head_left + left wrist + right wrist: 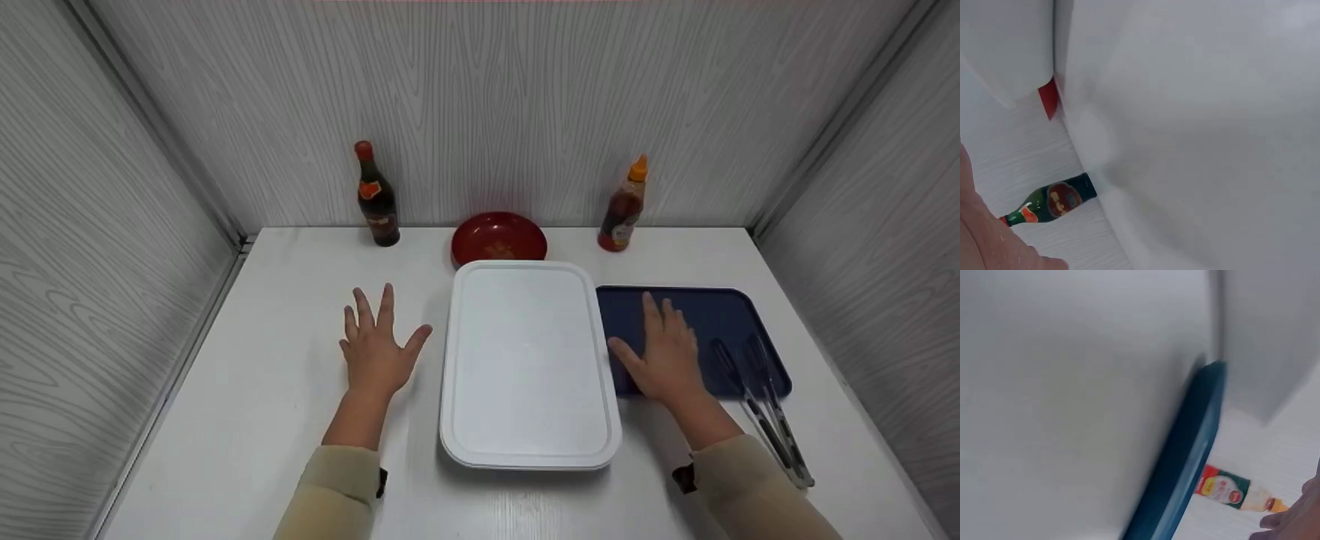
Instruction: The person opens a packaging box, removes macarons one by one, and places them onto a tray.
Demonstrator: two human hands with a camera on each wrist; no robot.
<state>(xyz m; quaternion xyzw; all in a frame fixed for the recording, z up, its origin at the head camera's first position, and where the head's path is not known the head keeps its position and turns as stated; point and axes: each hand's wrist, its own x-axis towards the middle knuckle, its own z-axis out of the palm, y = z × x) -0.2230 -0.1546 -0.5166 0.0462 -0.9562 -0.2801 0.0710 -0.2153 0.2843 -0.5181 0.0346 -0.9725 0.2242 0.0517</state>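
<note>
White rectangular plastic tray (pixel 529 367) sits centre on the white table (pixel 247 405), between both hands. Left hand (pixel 376 349) flat on the table just left of it, fingers spread wide, holding nothing. Right hand (pixel 664 352) flat on the dark blue rectangular tray (pixel 720 315), fingers straight, empty, near the metal tongs (pixel 761 401). At the back: red round bowl (pixel 499 238), dark glass sauce bottle (pixel 376 196), orange-capped squeeze bottle (pixel 624 205).
</note>
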